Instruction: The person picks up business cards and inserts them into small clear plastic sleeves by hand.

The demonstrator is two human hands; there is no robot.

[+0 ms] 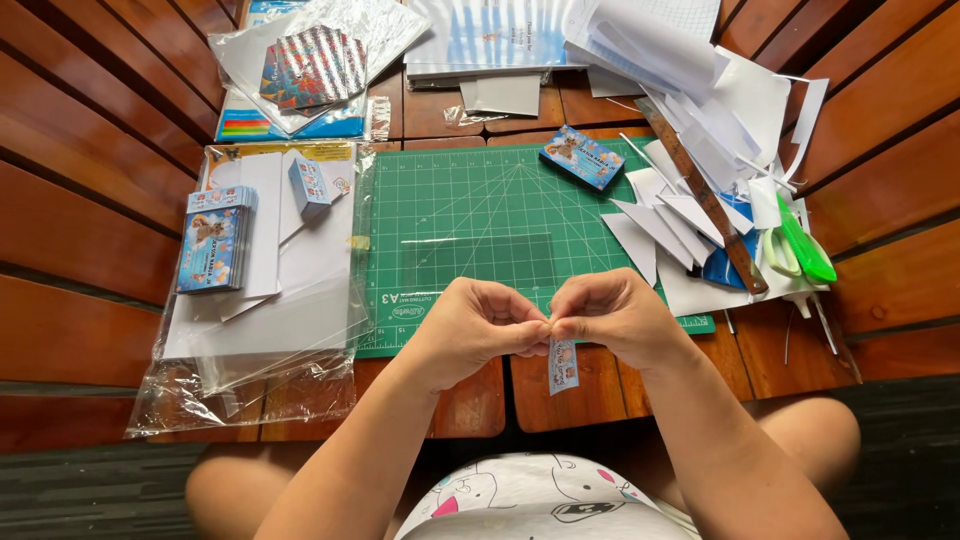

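- Left hand (472,325) and right hand (612,315) meet fingertip to fingertip, each grip pinched on the top of a small printed paper strip (563,364) — it hangs below them, over the table (90,230) edge.
- Just beyond lies a green cutting mat (480,215).
- A blue card stack (214,240) rests left; green scissors (800,245) right.

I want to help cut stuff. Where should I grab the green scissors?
Take the green scissors by the looped handles, the end nearer the person, reaching in from the right edge of the table. The blade end lies tucked among the white paper scraps and wooden ruler.
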